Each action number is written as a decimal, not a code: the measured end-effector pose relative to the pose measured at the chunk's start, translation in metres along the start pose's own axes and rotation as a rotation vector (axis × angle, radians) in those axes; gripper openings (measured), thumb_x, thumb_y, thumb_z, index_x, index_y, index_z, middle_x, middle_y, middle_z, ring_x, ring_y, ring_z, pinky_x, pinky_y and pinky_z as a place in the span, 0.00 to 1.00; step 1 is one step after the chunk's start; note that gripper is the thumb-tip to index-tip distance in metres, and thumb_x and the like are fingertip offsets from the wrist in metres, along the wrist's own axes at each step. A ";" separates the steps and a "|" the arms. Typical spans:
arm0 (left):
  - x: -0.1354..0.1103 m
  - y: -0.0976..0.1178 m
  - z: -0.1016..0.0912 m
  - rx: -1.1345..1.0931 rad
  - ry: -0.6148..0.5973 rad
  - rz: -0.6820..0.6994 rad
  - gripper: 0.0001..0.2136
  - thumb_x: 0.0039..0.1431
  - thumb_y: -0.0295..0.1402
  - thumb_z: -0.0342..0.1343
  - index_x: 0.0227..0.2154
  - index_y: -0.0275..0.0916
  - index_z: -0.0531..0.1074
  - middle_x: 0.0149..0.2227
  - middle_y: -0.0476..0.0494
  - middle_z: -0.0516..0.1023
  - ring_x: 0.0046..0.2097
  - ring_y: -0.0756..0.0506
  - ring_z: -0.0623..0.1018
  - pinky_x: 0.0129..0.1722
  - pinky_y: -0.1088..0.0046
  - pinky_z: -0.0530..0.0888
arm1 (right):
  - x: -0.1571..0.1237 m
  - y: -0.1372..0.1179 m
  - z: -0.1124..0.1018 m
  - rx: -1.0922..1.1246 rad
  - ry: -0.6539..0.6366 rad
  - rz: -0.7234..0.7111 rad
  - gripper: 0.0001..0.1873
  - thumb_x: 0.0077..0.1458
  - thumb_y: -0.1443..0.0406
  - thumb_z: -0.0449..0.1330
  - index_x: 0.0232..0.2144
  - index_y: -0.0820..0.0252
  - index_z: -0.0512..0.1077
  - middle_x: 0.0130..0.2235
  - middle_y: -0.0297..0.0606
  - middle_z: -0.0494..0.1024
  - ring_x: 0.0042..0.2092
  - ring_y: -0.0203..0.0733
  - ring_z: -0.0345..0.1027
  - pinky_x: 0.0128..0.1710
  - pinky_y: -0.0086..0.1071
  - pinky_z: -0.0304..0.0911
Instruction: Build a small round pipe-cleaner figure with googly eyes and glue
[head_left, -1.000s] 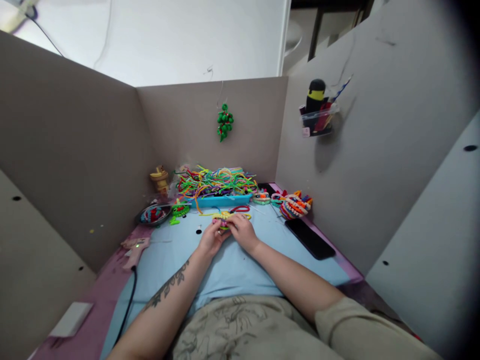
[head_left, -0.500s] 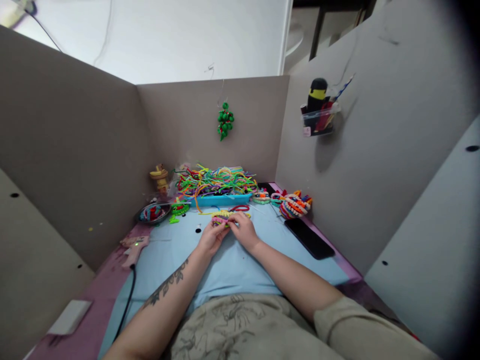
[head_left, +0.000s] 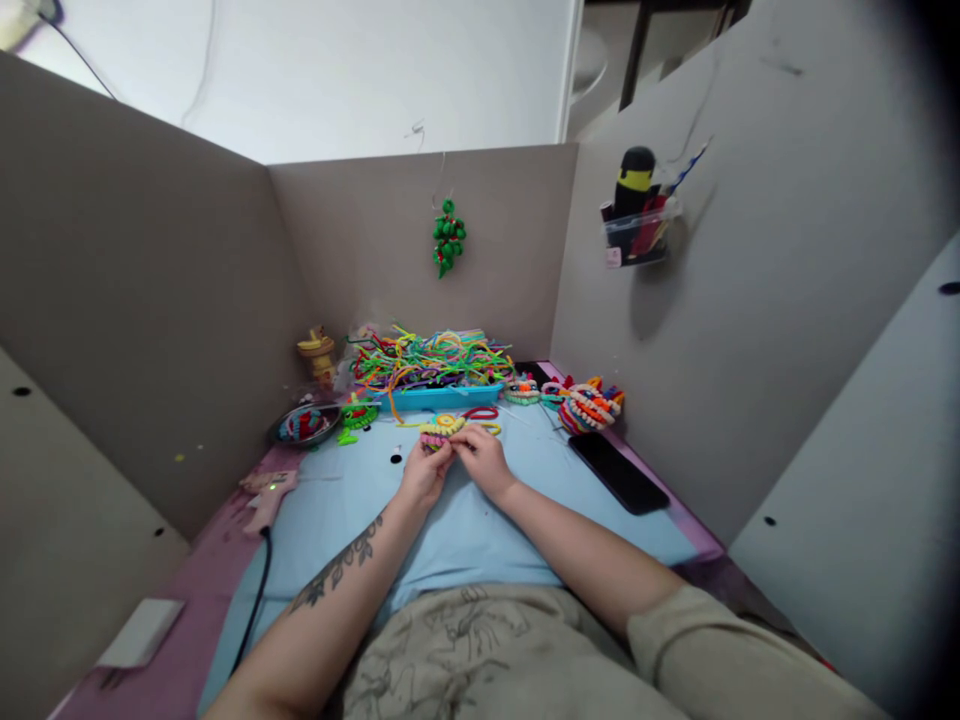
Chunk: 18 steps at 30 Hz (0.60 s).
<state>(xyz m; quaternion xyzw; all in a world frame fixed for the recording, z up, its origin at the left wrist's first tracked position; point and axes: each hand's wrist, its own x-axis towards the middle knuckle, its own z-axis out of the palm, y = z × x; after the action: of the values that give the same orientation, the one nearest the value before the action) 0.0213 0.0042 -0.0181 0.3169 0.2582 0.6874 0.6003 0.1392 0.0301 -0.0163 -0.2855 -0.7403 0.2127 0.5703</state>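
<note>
My left hand (head_left: pixel 424 476) is closed around the lower left side of a small yellow and pink piece of braided cord work (head_left: pixel 441 430). At its right edge, my right hand (head_left: pixel 484 461) pinches with thumb and forefinger; the exact bit between the fingertips is too small to make out. Both hands meet over the blue cloth (head_left: pixel 472 540). Just behind the piece lies a pair of scissors with red handles (head_left: pixel 481 413). The underside of the piece is hidden by my fingers.
A blue tray (head_left: pixel 442 399) heaped with colourful cords (head_left: pixel 435 360) stands at the back. Left are a dark bowl (head_left: pixel 330 428) and a pink glue gun (head_left: pixel 271 500) with a cable. Right are a phone (head_left: pixel 619 474) and striped cord pieces (head_left: pixel 591 407). Grey panels enclose the table.
The piece has tilted slightly in my hands, so more of its yellow top shows. My right fingers have shifted a little at its edge. The whole view has moved slightly.
</note>
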 end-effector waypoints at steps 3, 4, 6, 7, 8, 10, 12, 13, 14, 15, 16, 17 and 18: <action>0.001 -0.002 0.000 -0.016 0.024 0.001 0.18 0.39 0.23 0.66 0.36 0.35 0.69 0.36 0.45 0.76 0.39 0.50 0.75 0.43 0.74 0.70 | 0.000 -0.001 0.001 0.003 0.011 -0.034 0.08 0.51 0.71 0.55 0.29 0.57 0.75 0.32 0.37 0.72 0.37 0.39 0.65 0.40 0.34 0.61; 0.001 -0.002 0.000 -0.022 0.028 0.001 0.18 0.39 0.23 0.66 0.36 0.35 0.69 0.36 0.45 0.76 0.39 0.50 0.75 0.43 0.74 0.70 | 0.000 -0.001 0.001 0.002 0.016 -0.046 0.08 0.50 0.71 0.55 0.29 0.57 0.75 0.31 0.37 0.71 0.37 0.39 0.65 0.39 0.34 0.62; 0.002 -0.002 0.000 -0.032 0.036 -0.002 0.17 0.40 0.24 0.66 0.35 0.35 0.69 0.35 0.46 0.76 0.38 0.50 0.75 0.43 0.74 0.70 | 0.000 -0.002 0.001 -0.003 0.016 -0.073 0.08 0.50 0.71 0.55 0.28 0.58 0.74 0.31 0.37 0.70 0.36 0.38 0.65 0.38 0.33 0.62; 0.002 -0.002 0.000 -0.036 0.039 -0.004 0.17 0.40 0.24 0.66 0.35 0.35 0.69 0.34 0.46 0.76 0.37 0.51 0.75 0.43 0.74 0.70 | 0.000 -0.002 0.001 -0.009 0.013 -0.084 0.08 0.50 0.71 0.55 0.28 0.58 0.74 0.32 0.37 0.70 0.36 0.38 0.65 0.38 0.33 0.62; 0.002 -0.001 0.000 -0.040 0.040 -0.007 0.16 0.40 0.25 0.66 0.34 0.35 0.69 0.34 0.47 0.76 0.37 0.51 0.75 0.43 0.74 0.70 | 0.000 -0.002 0.001 -0.015 0.012 -0.092 0.08 0.50 0.71 0.55 0.29 0.58 0.74 0.32 0.37 0.70 0.37 0.38 0.65 0.39 0.33 0.63; 0.001 0.001 0.001 -0.046 0.027 -0.015 0.13 0.43 0.26 0.65 0.33 0.35 0.70 0.33 0.47 0.76 0.37 0.51 0.75 0.43 0.74 0.71 | 0.000 -0.002 0.000 -0.030 0.023 -0.090 0.07 0.50 0.71 0.55 0.30 0.58 0.74 0.33 0.37 0.70 0.38 0.38 0.65 0.39 0.34 0.63; 0.000 0.003 0.000 -0.050 0.005 -0.029 0.11 0.44 0.25 0.63 0.33 0.35 0.70 0.34 0.46 0.76 0.38 0.50 0.75 0.44 0.74 0.71 | 0.001 -0.001 -0.001 -0.040 0.045 -0.077 0.07 0.51 0.71 0.55 0.31 0.58 0.73 0.34 0.38 0.69 0.38 0.39 0.65 0.40 0.34 0.63; 0.000 0.004 0.000 -0.052 -0.003 -0.037 0.12 0.44 0.25 0.63 0.33 0.35 0.70 0.34 0.45 0.76 0.38 0.50 0.75 0.44 0.73 0.71 | 0.002 -0.001 -0.001 -0.041 0.054 -0.073 0.07 0.51 0.70 0.55 0.31 0.58 0.73 0.34 0.38 0.69 0.38 0.39 0.65 0.40 0.34 0.63; -0.001 0.004 0.000 -0.054 -0.009 -0.044 0.12 0.44 0.24 0.63 0.34 0.35 0.70 0.35 0.45 0.76 0.39 0.49 0.75 0.44 0.73 0.71 | 0.002 -0.001 -0.002 -0.041 0.062 -0.071 0.07 0.51 0.70 0.55 0.31 0.58 0.73 0.34 0.38 0.69 0.38 0.39 0.65 0.39 0.34 0.63; -0.001 0.004 -0.001 -0.056 -0.013 -0.049 0.13 0.44 0.23 0.62 0.34 0.35 0.70 0.36 0.45 0.76 0.39 0.49 0.75 0.45 0.72 0.71 | 0.002 -0.002 -0.002 -0.041 0.065 -0.071 0.07 0.52 0.70 0.55 0.31 0.58 0.73 0.34 0.38 0.69 0.38 0.39 0.65 0.39 0.34 0.63; -0.001 0.004 -0.001 -0.058 -0.015 -0.051 0.13 0.43 0.22 0.62 0.34 0.35 0.70 0.36 0.44 0.76 0.39 0.49 0.75 0.45 0.72 0.71 | 0.002 -0.002 -0.003 -0.042 0.065 -0.071 0.06 0.51 0.70 0.55 0.31 0.58 0.72 0.34 0.38 0.69 0.38 0.39 0.65 0.39 0.34 0.64; -0.001 0.004 -0.002 -0.060 -0.016 -0.050 0.12 0.43 0.21 0.61 0.34 0.34 0.70 0.35 0.44 0.76 0.39 0.49 0.76 0.45 0.72 0.71 | 0.002 -0.002 -0.003 -0.044 0.066 -0.071 0.06 0.51 0.70 0.55 0.31 0.58 0.72 0.35 0.38 0.69 0.39 0.39 0.65 0.38 0.34 0.64; 0.000 0.004 -0.002 -0.063 -0.015 -0.049 0.12 0.43 0.21 0.61 0.33 0.34 0.70 0.35 0.45 0.76 0.38 0.49 0.76 0.44 0.72 0.71 | 0.002 -0.003 -0.003 -0.046 0.067 -0.068 0.06 0.51 0.70 0.55 0.31 0.58 0.72 0.35 0.38 0.69 0.38 0.40 0.65 0.38 0.33 0.64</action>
<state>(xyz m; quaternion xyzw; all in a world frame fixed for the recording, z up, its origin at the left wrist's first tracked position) 0.0177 0.0035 -0.0168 0.2969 0.2395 0.6779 0.6284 0.1408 0.0291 -0.0125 -0.2803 -0.7347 0.1663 0.5950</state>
